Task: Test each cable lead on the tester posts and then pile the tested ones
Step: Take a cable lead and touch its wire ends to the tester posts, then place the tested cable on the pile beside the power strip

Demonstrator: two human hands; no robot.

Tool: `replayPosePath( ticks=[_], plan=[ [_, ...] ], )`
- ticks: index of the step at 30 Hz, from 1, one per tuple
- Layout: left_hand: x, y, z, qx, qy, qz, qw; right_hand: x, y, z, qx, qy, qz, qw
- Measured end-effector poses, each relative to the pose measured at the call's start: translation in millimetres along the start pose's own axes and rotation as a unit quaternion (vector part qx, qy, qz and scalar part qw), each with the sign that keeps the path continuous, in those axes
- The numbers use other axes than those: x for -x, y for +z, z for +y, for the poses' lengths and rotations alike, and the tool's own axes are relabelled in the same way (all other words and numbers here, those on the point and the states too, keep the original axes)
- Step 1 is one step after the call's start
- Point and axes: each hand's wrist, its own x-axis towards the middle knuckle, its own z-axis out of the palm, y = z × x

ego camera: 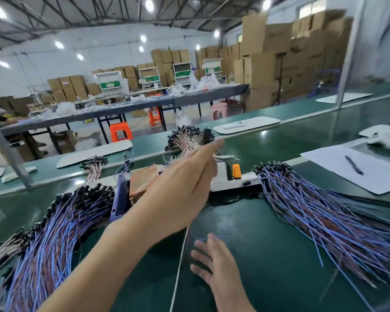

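Note:
My left hand (185, 188) reaches forward over the tester and pinches a cable lead (180, 262). The lead's black plug (206, 135) sticks up past my fingertips, and its pale wire hangs down toward the near edge. The white tester block (223, 183) carries an orange post (236, 170) and a black post beside it, just right of my hand. My right hand (212, 264) lies low on the green mat with fingers spread, next to a blurred blue wire loop. One pile of blue and brown leads (54, 233) lies at the left, another pile (324, 212) at the right.
A taped brown box (142, 179) and a purple holder (119, 199) sit left of the tester. Pinkish leads (185, 138) are heaped on the far belt. Paper with a pen (354, 165) lies at the right. A metal frame post (7, 152) stands at the left.

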Motion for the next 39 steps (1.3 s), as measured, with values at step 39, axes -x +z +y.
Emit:
replayPosePath(
  ticks=[39],
  plan=[
    [-158, 172, -33, 0.324, -0.233, -0.270, 0.876, -33, -140, -163, 0.670, -0.272, 0.300, 0.622]
  ],
)
